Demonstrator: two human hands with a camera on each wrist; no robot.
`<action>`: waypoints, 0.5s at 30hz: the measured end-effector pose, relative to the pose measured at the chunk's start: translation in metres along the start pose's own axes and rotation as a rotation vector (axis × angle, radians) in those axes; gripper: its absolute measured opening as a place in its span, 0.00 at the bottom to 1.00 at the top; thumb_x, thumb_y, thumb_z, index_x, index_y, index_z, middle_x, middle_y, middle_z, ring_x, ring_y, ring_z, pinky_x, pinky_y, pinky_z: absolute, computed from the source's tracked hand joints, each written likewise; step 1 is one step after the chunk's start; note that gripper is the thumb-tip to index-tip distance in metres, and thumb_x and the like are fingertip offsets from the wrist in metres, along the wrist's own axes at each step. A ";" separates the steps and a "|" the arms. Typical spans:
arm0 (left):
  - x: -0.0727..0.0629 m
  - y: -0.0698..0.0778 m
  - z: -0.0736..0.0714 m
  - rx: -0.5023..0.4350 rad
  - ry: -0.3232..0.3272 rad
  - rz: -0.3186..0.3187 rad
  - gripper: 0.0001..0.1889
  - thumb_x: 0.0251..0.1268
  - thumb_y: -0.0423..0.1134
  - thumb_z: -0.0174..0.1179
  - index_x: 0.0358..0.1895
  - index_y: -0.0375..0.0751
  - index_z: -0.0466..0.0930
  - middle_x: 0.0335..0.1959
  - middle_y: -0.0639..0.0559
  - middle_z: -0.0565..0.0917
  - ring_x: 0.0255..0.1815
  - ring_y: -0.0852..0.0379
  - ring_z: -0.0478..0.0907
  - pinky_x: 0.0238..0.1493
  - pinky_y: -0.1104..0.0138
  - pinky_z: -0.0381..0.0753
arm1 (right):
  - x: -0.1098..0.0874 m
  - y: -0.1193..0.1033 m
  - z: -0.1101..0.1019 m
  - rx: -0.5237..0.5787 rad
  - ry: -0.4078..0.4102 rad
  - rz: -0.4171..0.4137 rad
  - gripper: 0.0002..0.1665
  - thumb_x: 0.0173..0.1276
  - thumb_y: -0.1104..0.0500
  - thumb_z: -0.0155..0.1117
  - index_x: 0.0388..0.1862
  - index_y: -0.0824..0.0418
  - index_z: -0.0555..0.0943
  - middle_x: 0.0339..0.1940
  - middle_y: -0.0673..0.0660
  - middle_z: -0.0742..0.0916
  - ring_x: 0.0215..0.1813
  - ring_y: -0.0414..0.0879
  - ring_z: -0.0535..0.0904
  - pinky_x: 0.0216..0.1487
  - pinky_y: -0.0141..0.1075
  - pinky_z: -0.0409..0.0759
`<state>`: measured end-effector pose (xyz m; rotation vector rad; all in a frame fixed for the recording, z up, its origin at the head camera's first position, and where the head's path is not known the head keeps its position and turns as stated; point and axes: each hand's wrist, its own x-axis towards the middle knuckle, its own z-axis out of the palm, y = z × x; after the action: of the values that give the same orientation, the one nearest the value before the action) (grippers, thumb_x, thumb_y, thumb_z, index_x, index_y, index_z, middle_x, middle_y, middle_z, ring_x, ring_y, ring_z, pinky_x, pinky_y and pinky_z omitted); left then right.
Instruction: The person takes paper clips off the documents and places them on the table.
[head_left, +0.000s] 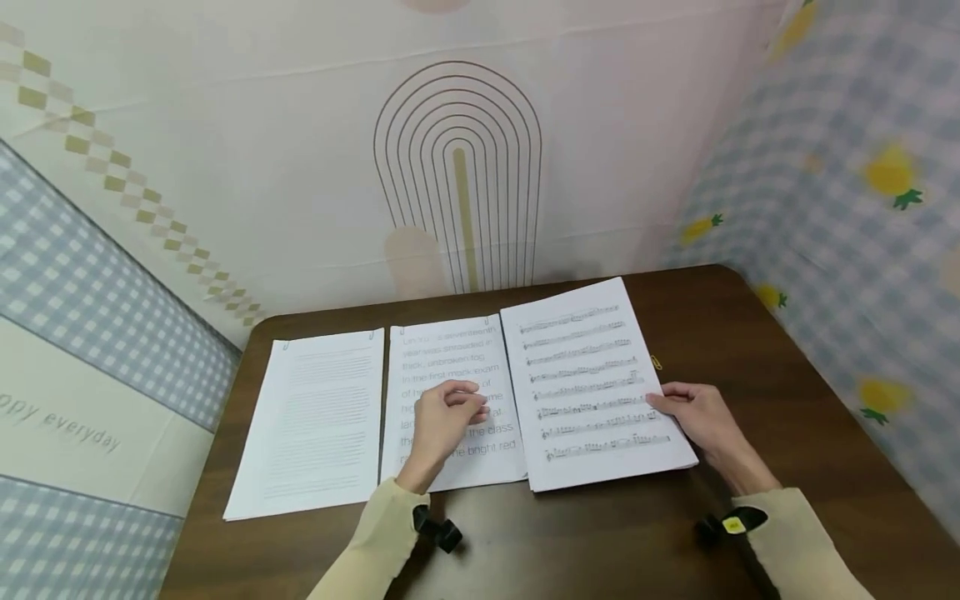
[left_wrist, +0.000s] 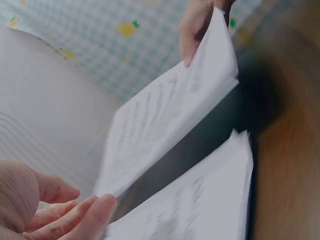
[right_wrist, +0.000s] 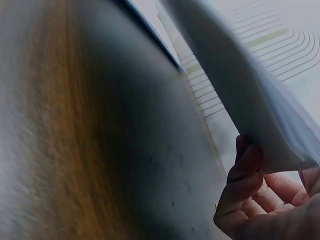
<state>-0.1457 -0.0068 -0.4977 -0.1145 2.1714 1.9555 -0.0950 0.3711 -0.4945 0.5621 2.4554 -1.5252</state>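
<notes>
My right hand [head_left: 701, 421] holds a stack of sheet music [head_left: 592, 387] by its right edge, thumb on top and fingers beneath. In the right wrist view the fingers [right_wrist: 245, 172] curl under the stack, which is raised off the table. My left hand [head_left: 446, 421] hovers over the middle stack of large-print pages [head_left: 465, 467], hiding some of its words. Its fingers [left_wrist: 95, 215] are loosely bent with nothing between them, near the sheet music's edge in the left wrist view. A yellow paper clip [head_left: 657, 362] lies right of the sheet music.
Another stack of printed pages [head_left: 315, 425] lies at the left, with paper clips [head_left: 371, 335] on its top edge. A clip [head_left: 486, 321] also shows on the middle stack's top. The brown table [head_left: 585, 542] meets a patterned cloth wall [head_left: 315, 167] behind.
</notes>
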 end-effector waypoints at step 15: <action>-0.002 -0.012 -0.069 0.805 0.347 0.229 0.15 0.63 0.33 0.72 0.48 0.26 0.90 0.32 0.36 0.93 0.23 0.48 0.85 0.20 0.66 0.75 | 0.023 0.005 -0.014 -0.149 0.014 0.020 0.27 0.83 0.53 0.65 0.63 0.76 0.82 0.37 0.54 0.93 0.35 0.42 0.85 0.34 0.37 0.84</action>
<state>-0.1492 -0.0761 -0.5023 -0.0751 3.1388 1.0499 -0.1133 0.3904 -0.5003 0.5696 2.5391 -1.3214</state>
